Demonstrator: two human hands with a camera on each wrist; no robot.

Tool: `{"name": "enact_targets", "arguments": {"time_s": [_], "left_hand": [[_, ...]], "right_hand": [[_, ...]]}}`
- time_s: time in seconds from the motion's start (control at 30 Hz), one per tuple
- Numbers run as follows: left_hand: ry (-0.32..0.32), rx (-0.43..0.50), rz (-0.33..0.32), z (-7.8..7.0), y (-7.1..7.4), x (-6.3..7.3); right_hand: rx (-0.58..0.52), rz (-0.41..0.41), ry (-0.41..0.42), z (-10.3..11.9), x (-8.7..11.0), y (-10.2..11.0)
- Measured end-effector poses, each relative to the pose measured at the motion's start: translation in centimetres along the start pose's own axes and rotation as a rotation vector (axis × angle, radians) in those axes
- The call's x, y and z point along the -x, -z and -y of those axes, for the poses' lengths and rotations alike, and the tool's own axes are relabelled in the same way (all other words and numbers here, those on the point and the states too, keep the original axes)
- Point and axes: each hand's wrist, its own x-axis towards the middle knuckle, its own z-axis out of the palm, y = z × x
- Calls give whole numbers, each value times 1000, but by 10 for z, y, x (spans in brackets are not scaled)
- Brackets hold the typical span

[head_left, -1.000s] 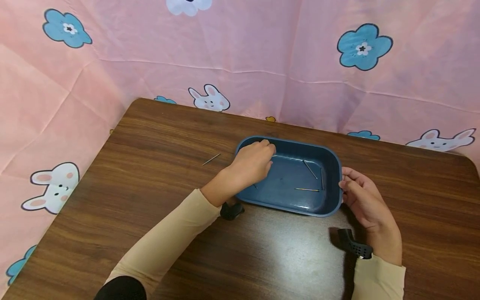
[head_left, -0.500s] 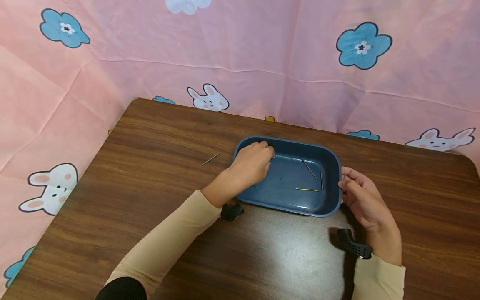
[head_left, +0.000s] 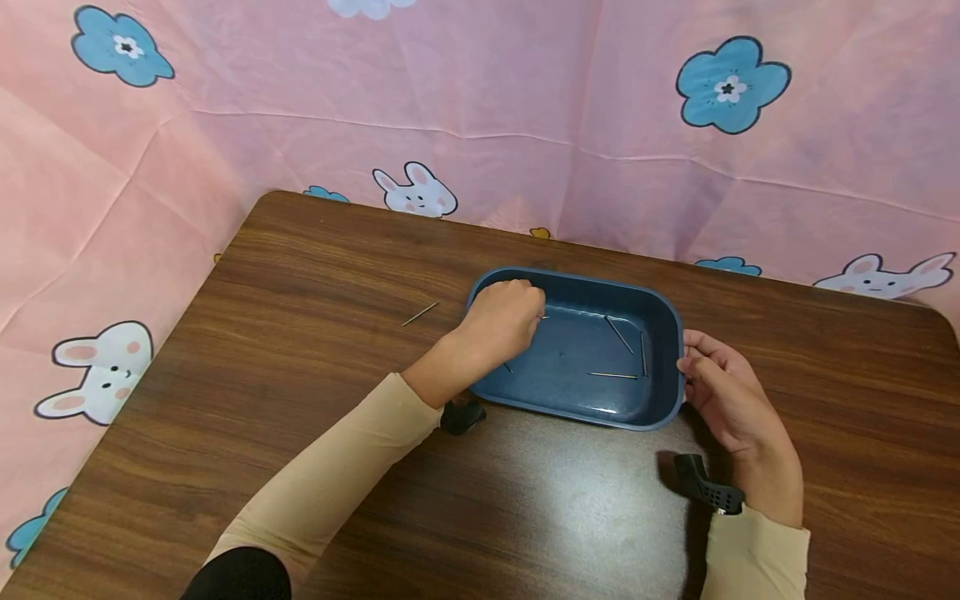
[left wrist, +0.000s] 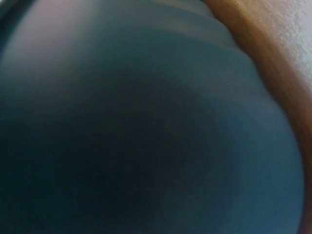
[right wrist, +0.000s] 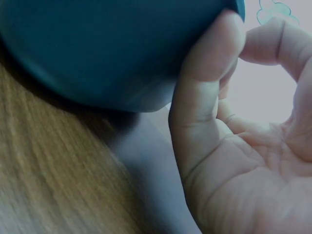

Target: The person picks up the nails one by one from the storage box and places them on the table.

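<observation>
A dark blue plastic tray (head_left: 558,354) stands on the table in the head view. My left hand (head_left: 501,321) reaches down into its left end, with the back of the hand up and the fingers bent. The tip of a thin metal nail (head_left: 545,317) shows beside those fingers; I cannot tell whether they grip it. My right hand (head_left: 731,396) holds the tray's right end, with the thumb (right wrist: 212,53) against the wall by the rim. Several more nails lie on the tray floor, among them a brassy nail (head_left: 612,375) and a dark nail (head_left: 619,335). The left wrist view is mostly blurred blue.
One loose nail (head_left: 420,314) lies on the wooden table (head_left: 315,275), left of the tray. Behind the table hangs a pink cloth (head_left: 510,100) with flowers and rabbits. Black wrist mounts (head_left: 708,487) sit at both wrists.
The left hand shifts slightly to the left inside the tray. The right hand stays at the tray's end. The head view tilts a little.
</observation>
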Motion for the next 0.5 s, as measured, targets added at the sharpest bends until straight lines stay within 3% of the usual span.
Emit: {"name": "enact_targets", "arguments": {"time_s": [0.5], "left_hand": [[16,-11,36,-2,2,-1]], "right_hand": [[-20,1,8,1,1,-3]]}}
